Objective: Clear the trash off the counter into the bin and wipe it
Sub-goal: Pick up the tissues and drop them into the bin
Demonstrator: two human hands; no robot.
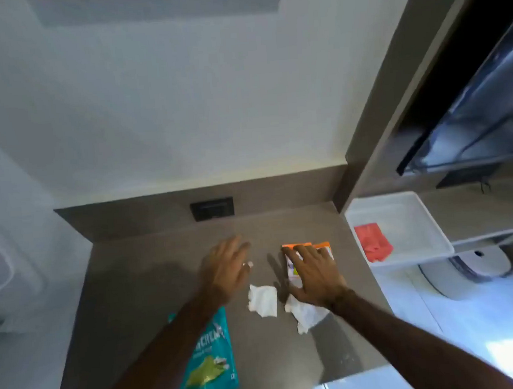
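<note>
Both my hands are out over the grey counter [127, 284], and none of the trash has gone anywhere yet, so I judge this the opening grab. My right hand [315, 277] is spread flat with its fingers on the orange-topped packet [320, 246], which lies far right on the counter, near the white tray [404, 213] holding a red cloth [372, 242]. My left hand [224, 269] hovers open, fingers loosely spread, holding nothing, above a tiny white scrap [249, 264] at its fingertips. Two crumpled white tissues lie nearer to me: one [263, 300] between my hands, the other [306, 311] partly under my right wrist. A teal snack bag [208, 356] lies flat at the near left, half under my left forearm. The risks I see: a flat palm may just slide the slick packet toward the counter's right edge instead of lifting it; my right wrist could drag the light tissue off that edge; and the tiny scrap is easy to miss. The packet looks thin, glossy and flattened; the tissues look soft and bunched. I see no bin from here.
</note>
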